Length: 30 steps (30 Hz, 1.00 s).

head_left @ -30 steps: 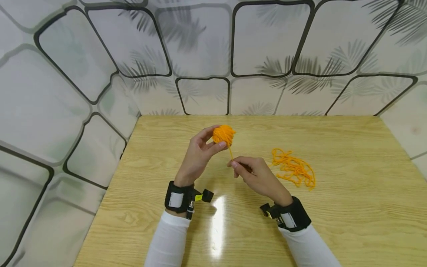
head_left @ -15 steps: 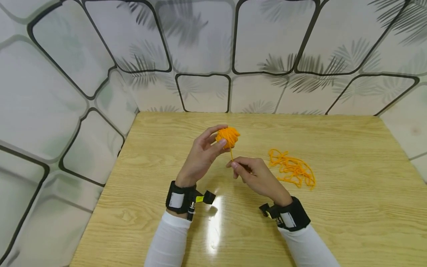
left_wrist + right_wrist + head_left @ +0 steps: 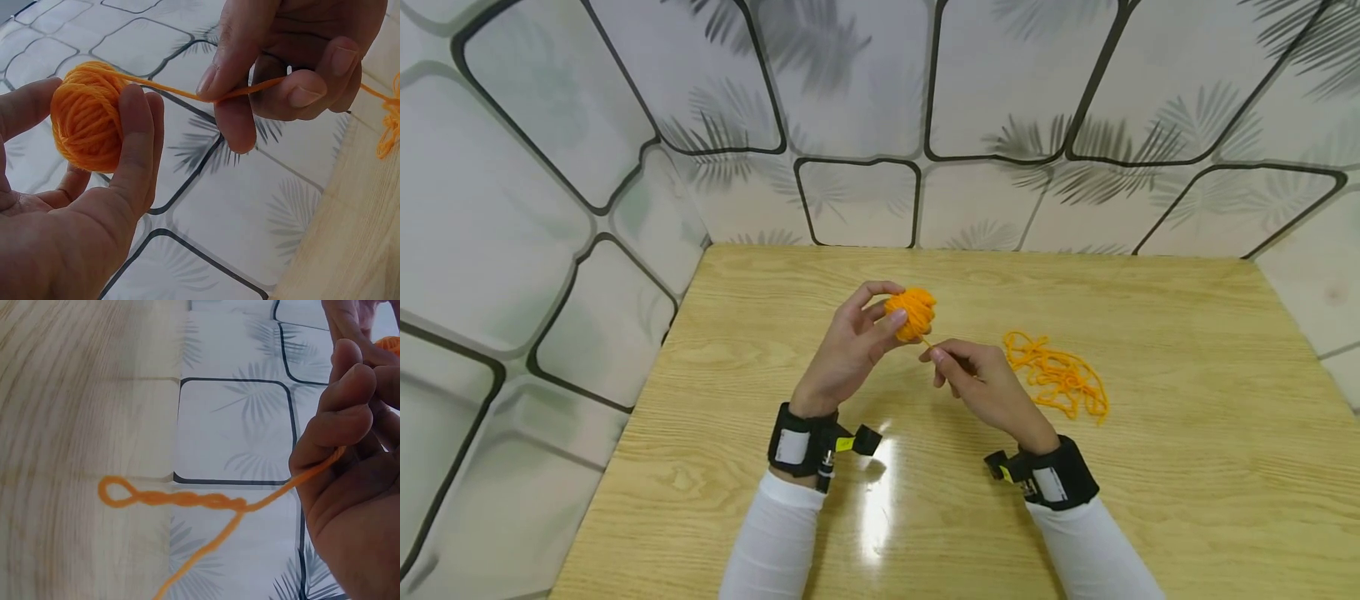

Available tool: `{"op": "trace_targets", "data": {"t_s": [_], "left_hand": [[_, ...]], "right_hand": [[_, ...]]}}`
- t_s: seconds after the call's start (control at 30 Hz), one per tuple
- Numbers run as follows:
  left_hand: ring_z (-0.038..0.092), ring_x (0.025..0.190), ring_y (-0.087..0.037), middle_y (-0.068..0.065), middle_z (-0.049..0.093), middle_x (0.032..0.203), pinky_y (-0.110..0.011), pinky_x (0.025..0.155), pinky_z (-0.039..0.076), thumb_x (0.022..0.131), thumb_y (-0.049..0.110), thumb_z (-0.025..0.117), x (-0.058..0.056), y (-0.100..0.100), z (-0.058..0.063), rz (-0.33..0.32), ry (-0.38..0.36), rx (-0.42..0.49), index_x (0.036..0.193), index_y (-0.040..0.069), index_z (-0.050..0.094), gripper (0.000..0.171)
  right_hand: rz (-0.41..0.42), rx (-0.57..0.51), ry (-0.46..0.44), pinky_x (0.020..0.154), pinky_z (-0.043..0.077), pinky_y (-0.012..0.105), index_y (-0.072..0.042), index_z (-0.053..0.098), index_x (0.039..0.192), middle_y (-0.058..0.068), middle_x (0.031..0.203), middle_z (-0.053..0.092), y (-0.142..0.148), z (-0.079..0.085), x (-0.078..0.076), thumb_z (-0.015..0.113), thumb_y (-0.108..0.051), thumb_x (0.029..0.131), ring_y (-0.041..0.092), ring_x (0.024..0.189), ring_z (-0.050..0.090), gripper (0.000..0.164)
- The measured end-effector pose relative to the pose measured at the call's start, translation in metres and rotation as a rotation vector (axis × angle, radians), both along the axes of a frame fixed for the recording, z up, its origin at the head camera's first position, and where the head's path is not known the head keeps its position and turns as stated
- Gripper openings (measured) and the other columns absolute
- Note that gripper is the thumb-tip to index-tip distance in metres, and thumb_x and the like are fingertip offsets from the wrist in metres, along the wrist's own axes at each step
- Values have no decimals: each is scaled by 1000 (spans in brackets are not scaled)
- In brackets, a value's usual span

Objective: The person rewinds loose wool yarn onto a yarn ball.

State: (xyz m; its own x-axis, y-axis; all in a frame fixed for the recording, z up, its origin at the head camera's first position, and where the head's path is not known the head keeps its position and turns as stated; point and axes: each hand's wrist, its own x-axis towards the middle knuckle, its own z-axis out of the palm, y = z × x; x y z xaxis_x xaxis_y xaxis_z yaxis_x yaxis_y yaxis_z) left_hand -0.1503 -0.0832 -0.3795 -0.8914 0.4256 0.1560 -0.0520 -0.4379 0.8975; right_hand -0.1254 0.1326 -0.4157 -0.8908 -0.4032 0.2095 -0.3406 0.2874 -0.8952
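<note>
- holding the orange yarn ball in the left hand, off the tabletop, out at the fingertips rather than deep in the palm
- left grip: spread only as wide as the ball, with fingers and thumb curled round opposite sides
- pinching the yarn strand in the right hand, just beside the ball
- right grip: closed down to the strand's thickness, with thumb against index finger and the other fingers curled
- running straight from ball to pinch, then on past the curled fingers in the left wrist view
- leaving the right hand as a strand with a twisted loop in the right wrist view
- lying to the right of both hands, near the right one: a loose tangle of the same orange yarn
- pale wood grain on the tabletop, with a bright glare streak between the forearms
- backed by a pale wall with dark rounded outlines and grey fern-like leaves; same pattern on the left side
- wearing white sleeves and black wrist straps with small cameras
</note>
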Motion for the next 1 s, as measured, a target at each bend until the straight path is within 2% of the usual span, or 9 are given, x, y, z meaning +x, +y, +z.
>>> {"op": "trace_targets", "data": {"t_s": [0.1,0.23,0.37,0.47,0.53,0.63,0.73,0.83,1.0], "left_hand": [[60,108,-23,-16,57,123,-35,93,55,103,2,53,0,-2,1,-18,26,9,129,8,52,27],[58,111,-24,-17,56,128,-32,94,53,103,4,55,0,-5,1,-75,122,-21,133,8,55,31],[59,113,-27,-19,57,132,-35,95,53,104,21,62,1,-9,1,-134,212,-111,135,4,55,37],[60,112,-28,-18,57,135,-37,93,55,101,30,65,2,-11,1,-171,231,-183,137,1,52,48],[61,111,-28,-18,57,133,-38,93,55,102,27,65,2,-12,1,-201,227,-218,137,0,51,47],[60,109,-29,-17,57,129,-39,92,56,102,13,63,2,-12,2,-238,224,-259,136,1,52,37],[59,108,-30,-16,58,126,-37,89,56,100,3,63,2,-11,2,-250,259,-319,133,1,54,35],[58,107,-30,-15,58,125,-36,87,56,97,-2,64,2,-9,1,-261,294,-378,130,-1,56,34],[59,106,-28,-14,58,126,-37,87,57,96,-1,67,1,-5,-4,-255,313,-462,128,-1,58,33]], "right_hand": [[-7,10,-13,46,41,26,-4,73,107,5,75,62,0,-1,-1,51,-12,108,18,55,51,23],[-5,31,-32,45,41,26,-6,73,101,6,73,61,1,-2,-5,53,-14,108,17,54,50,23],[-4,60,-33,47,42,26,-6,70,93,9,72,59,4,0,-13,55,-14,107,17,55,50,21],[-4,69,-41,50,43,27,-6,66,91,10,71,57,8,4,-19,55,-11,106,19,56,49,20],[-8,75,-48,51,44,28,-6,65,90,10,70,55,11,6,-23,54,-11,107,19,56,49,20],[-31,91,-49,51,42,28,-5,65,92,11,66,52,15,8,-30,53,-11,107,18,54,46,20],[-63,92,-45,49,39,28,-3,66,94,16,64,51,17,10,-36,54,-12,107,18,51,44,20],[-84,99,-56,47,38,29,-1,66,95,19,62,50,18,14,-40,54,-12,107,18,50,43,20],[-106,84,-108,47,37,28,-2,65,93,15,62,50,21,25,-42,56,-22,107,18,50,43,26]]}}
